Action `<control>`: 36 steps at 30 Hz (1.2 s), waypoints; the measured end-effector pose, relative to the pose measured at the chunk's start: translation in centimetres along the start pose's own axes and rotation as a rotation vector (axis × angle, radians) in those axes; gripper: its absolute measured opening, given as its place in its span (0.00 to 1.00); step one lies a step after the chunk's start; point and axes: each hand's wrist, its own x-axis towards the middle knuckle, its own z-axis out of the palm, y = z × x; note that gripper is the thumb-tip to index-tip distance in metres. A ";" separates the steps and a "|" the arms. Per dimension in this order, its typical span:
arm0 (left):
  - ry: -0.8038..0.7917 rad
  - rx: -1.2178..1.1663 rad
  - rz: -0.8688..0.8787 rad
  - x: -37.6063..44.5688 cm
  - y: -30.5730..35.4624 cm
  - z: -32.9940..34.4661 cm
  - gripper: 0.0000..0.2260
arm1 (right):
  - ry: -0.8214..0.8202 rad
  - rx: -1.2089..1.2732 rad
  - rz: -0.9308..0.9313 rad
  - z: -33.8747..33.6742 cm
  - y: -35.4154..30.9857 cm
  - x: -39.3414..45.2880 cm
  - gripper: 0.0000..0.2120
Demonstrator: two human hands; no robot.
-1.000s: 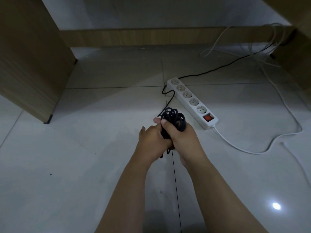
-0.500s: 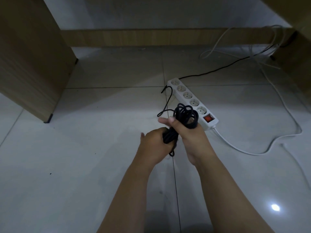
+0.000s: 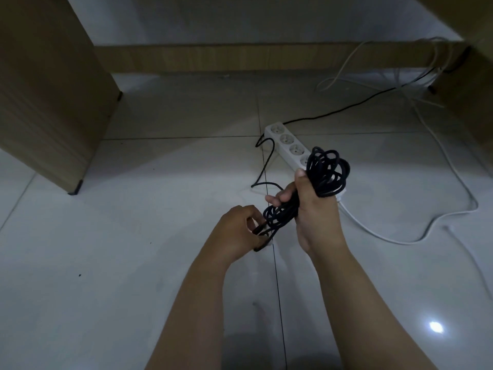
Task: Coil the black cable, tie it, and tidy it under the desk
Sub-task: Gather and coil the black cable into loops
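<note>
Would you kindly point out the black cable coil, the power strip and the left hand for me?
black cable coil (image 3: 326, 172), head view, on the upper loops.
power strip (image 3: 286, 138), head view, on its second socket.
left hand (image 3: 236, 231), head view, on its back.

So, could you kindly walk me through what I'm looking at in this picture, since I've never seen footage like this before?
There is no machine here: a person wears a camera on the head, looking forward and down, so both bare arms reach in from the bottom of the frame. The right hand grips a coiled bundle of black cable, its loops sticking up above the fist. The left hand pinches the bundle's lower end, near what looks like a plug. One strand of the same cable trails off across the tiled floor. Behind the bundle lies a white power strip, partly hidden, with its white cord curving right. The wooden panel on the left belongs to the desk.
</note>
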 end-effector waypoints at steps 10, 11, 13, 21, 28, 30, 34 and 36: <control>0.070 -0.631 -0.180 -0.2 -0.9 -1.6 0.05 | 0.085 -0.054 -0.042 -0.4 0.5 0.4 0.11; 0.102 -0.722 -0.193 -0.2 -0.7 -1.7 0.05 | 0.082 -0.100 -0.051 -0.5 0.6 0.3 0.12; 0.165 -0.888 -0.207 -0.1 -0.4 -1.9 0.06 | 0.077 -0.229 -0.072 -0.6 0.6 0.2 0.16; 0.136 -1.222 -0.141 0.1 0.6 -1.8 0.11 | 0.095 -0.539 -0.027 -0.5 1.3 0.5 0.09; 0.004 -1.212 -0.081 -0.3 1.1 -2.2 0.17 | -0.028 -0.690 0.011 -0.7 1.6 0.7 0.13; 0.086 -1.147 -0.086 -0.2 1.2 -2.2 0.14 | -0.104 -0.746 0.001 -0.9 1.4 0.7 0.11; 0.205 -0.982 -0.070 0.0 1.0 -2.3 0.13 | -0.154 -0.841 0.007 -1.0 1.9 0.7 0.18; 0.187 -1.007 -0.038 0.0 0.8 -2.2 0.13 | -0.147 -0.856 -0.013 -0.8 2.0 0.5 0.16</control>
